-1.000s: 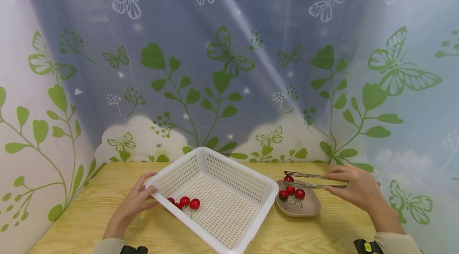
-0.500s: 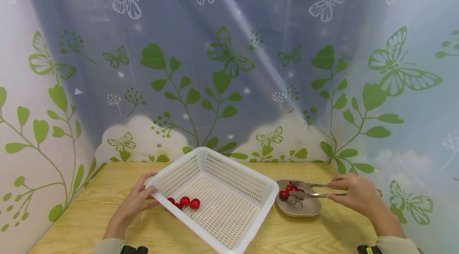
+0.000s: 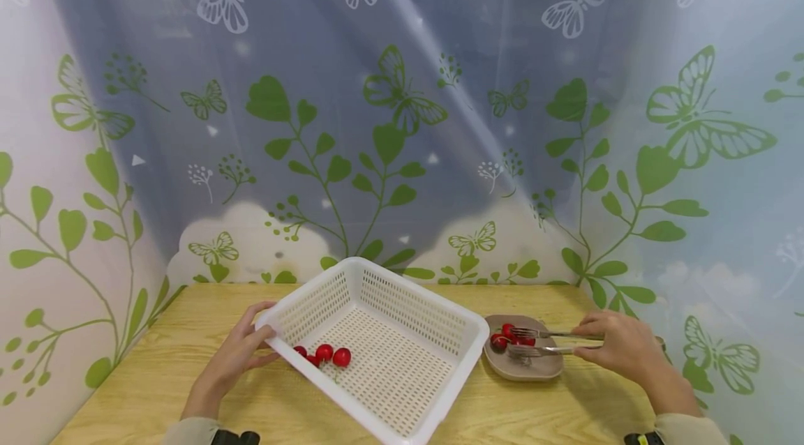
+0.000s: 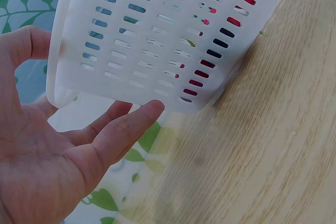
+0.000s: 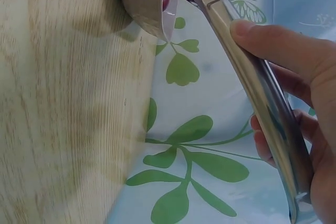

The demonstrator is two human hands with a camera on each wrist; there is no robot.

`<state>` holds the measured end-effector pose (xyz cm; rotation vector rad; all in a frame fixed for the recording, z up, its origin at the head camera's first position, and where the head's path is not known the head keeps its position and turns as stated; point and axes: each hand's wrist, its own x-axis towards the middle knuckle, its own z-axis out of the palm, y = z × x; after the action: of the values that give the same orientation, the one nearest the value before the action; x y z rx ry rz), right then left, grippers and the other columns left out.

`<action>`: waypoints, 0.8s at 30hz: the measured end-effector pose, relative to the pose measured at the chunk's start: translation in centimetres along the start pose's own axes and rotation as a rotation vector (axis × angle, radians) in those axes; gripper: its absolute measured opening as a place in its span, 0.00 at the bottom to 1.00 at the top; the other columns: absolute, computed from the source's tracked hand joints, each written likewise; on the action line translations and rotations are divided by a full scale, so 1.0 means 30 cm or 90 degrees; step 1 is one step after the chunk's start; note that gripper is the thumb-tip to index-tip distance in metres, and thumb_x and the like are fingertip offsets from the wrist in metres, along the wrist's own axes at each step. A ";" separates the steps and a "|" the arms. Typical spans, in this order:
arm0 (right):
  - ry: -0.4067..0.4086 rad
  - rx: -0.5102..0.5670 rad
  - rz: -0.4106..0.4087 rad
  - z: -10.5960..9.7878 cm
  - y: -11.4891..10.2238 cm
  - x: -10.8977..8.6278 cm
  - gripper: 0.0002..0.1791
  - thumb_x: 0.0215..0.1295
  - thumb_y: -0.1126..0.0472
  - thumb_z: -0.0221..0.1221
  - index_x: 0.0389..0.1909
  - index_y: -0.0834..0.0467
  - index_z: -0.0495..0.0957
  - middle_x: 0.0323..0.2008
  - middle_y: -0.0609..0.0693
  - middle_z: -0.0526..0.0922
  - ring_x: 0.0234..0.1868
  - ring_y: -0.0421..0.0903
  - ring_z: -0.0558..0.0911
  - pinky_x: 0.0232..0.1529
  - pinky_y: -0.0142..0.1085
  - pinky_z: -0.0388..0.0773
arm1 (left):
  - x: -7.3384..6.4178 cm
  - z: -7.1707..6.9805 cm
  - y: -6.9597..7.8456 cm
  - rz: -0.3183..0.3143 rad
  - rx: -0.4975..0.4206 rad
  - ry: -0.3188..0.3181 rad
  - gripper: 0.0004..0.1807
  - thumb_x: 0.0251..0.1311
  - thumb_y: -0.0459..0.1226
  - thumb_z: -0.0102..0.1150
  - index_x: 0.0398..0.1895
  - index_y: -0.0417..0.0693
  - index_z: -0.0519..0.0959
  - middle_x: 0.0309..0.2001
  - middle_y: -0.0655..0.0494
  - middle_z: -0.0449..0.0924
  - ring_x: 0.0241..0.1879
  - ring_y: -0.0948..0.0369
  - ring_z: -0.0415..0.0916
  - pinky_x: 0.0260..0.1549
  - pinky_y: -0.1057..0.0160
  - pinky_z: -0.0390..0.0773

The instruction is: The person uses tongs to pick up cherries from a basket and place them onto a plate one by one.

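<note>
The left hand (image 3: 234,356) grips the near-left corner of a white perforated basket (image 3: 402,354), tipped up at the tabletop's (image 3: 157,375) middle, with red cherries (image 3: 326,354) pooled inside. Toward the right edge, the right hand (image 3: 618,347) pinches metal tongs (image 3: 553,342), their tips narrowed over cherries in a small brown dish (image 3: 524,368).

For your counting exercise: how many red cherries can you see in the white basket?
3, perhaps 4: clustered at the basket's near-left wall: cherries at; another may hide behind them.
</note>
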<state>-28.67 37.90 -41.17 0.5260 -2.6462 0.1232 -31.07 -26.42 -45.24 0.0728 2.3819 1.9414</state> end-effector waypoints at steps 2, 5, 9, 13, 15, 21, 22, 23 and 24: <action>-0.008 -0.004 0.002 -0.001 0.003 0.001 0.13 0.46 0.48 0.79 0.35 0.43 0.91 0.39 0.43 0.88 0.35 0.45 0.85 0.25 0.33 0.78 | 0.001 0.000 -0.002 -0.001 0.001 0.001 0.31 0.74 0.36 0.46 0.78 0.52 0.54 0.67 0.31 0.68 0.49 0.54 0.82 0.54 0.48 0.87; -0.022 0.001 0.000 -0.001 0.006 0.003 0.13 0.47 0.48 0.78 0.36 0.44 0.91 0.39 0.43 0.88 0.35 0.45 0.85 0.25 0.33 0.77 | 0.003 -0.001 -0.004 -0.002 0.001 0.002 0.31 0.74 0.36 0.46 0.78 0.52 0.53 0.67 0.31 0.68 0.49 0.54 0.82 0.54 0.48 0.87; -0.025 0.009 -0.004 0.003 0.007 -0.001 0.14 0.47 0.48 0.78 0.36 0.44 0.91 0.39 0.43 0.88 0.34 0.44 0.84 0.23 0.31 0.75 | 0.004 -0.002 -0.005 -0.003 -0.001 0.000 0.32 0.74 0.36 0.46 0.78 0.52 0.53 0.67 0.31 0.68 0.50 0.54 0.82 0.54 0.48 0.87; -0.003 -0.005 -0.016 0.002 0.005 0.001 0.16 0.46 0.48 0.79 0.38 0.46 0.91 0.39 0.45 0.88 0.35 0.46 0.85 0.24 0.33 0.78 | 0.004 -0.002 -0.005 -0.004 -0.001 -0.002 0.32 0.74 0.36 0.46 0.78 0.52 0.53 0.68 0.31 0.68 0.50 0.54 0.82 0.54 0.48 0.87; 0.020 -0.011 -0.030 -0.004 0.005 0.006 0.19 0.45 0.49 0.79 0.39 0.49 0.91 0.39 0.46 0.88 0.35 0.47 0.84 0.25 0.34 0.79 | 0.004 -0.002 -0.005 -0.005 -0.001 0.000 0.32 0.74 0.36 0.46 0.78 0.52 0.53 0.68 0.31 0.67 0.50 0.54 0.82 0.54 0.48 0.87; 0.137 -0.009 -0.095 -0.033 -0.003 0.036 0.24 0.37 0.52 0.82 0.40 0.53 0.91 0.38 0.50 0.88 0.33 0.49 0.83 0.22 0.31 0.76 | 0.006 -0.002 -0.004 -0.003 0.007 0.003 0.32 0.74 0.36 0.46 0.79 0.51 0.52 0.68 0.30 0.67 0.51 0.54 0.82 0.54 0.48 0.87; 0.158 -0.004 -0.104 -0.037 -0.006 0.043 0.25 0.35 0.53 0.82 0.40 0.54 0.91 0.38 0.50 0.88 0.33 0.49 0.83 0.21 0.30 0.74 | 0.005 -0.002 -0.004 -0.004 0.008 0.003 0.32 0.74 0.36 0.46 0.79 0.51 0.52 0.68 0.30 0.67 0.51 0.54 0.82 0.54 0.48 0.87; 0.177 0.002 -0.114 -0.040 -0.010 0.050 0.26 0.34 0.53 0.83 0.40 0.54 0.91 0.39 0.50 0.88 0.33 0.49 0.83 0.21 0.30 0.74 | 0.005 -0.002 -0.004 -0.004 0.009 0.004 0.32 0.74 0.36 0.46 0.79 0.51 0.52 0.68 0.30 0.67 0.51 0.54 0.82 0.54 0.48 0.87; 0.191 0.009 -0.121 -0.045 -0.016 0.058 0.26 0.33 0.54 0.83 0.40 0.54 0.91 0.39 0.50 0.88 0.33 0.49 0.83 0.20 0.29 0.73 | 0.004 -0.001 -0.004 -0.006 0.007 0.004 0.32 0.74 0.36 0.46 0.79 0.52 0.53 0.68 0.30 0.67 0.51 0.54 0.82 0.54 0.48 0.87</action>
<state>-29.39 37.10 -39.21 0.7022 -2.2932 0.1506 -31.20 -26.47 -45.34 0.0551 2.3927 1.9280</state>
